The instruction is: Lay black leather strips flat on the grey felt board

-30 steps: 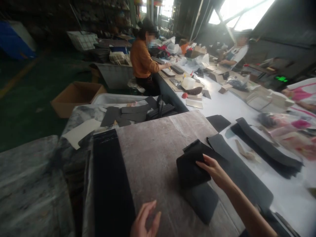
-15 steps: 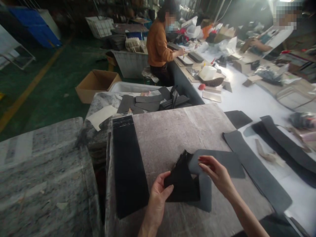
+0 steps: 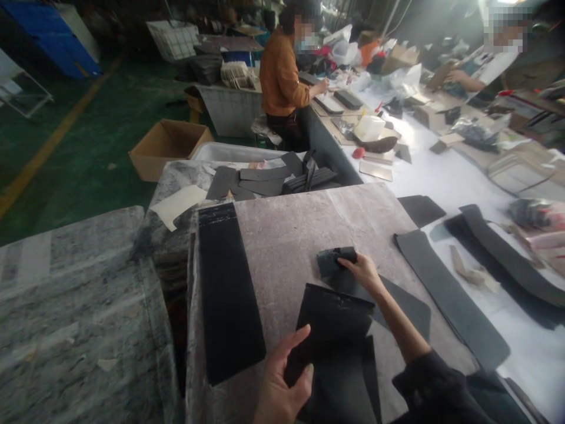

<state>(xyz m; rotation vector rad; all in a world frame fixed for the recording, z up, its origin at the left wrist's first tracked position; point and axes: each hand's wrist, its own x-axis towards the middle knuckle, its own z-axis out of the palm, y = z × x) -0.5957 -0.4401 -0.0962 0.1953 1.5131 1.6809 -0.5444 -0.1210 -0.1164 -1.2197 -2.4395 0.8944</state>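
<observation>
My right hand [image 3: 364,272] reaches forward over the board-topped table [image 3: 282,235] and pinches the far end of a dark sheet piece [image 3: 329,263], which shows a shiny, scuffed patch. Lower down, my left hand [image 3: 286,377] has its thumb and index finger spread apart at the left edge of a black sheet piece [image 3: 338,309]. That piece has a raised or folded far edge, and more black sheet lies below it. A grey sheet piece [image 3: 408,306] lies partly under my right forearm. To the left, a long black strip [image 3: 229,294] lies flat.
Long grey strips [image 3: 454,294] and dark curved strips [image 3: 512,259] lie on the right. Beyond the table, a white tub [image 3: 220,151] stands near dark offcuts [image 3: 265,176] and a cardboard box [image 3: 170,147]. A co-worker [image 3: 285,76] sits at the cluttered white worktable [image 3: 424,171]; another person is far right.
My right hand has moved forward and left and taken hold of a dark sheet end. My left hand's fingers have spread and moved lower. The black piece now lies more opened out.
</observation>
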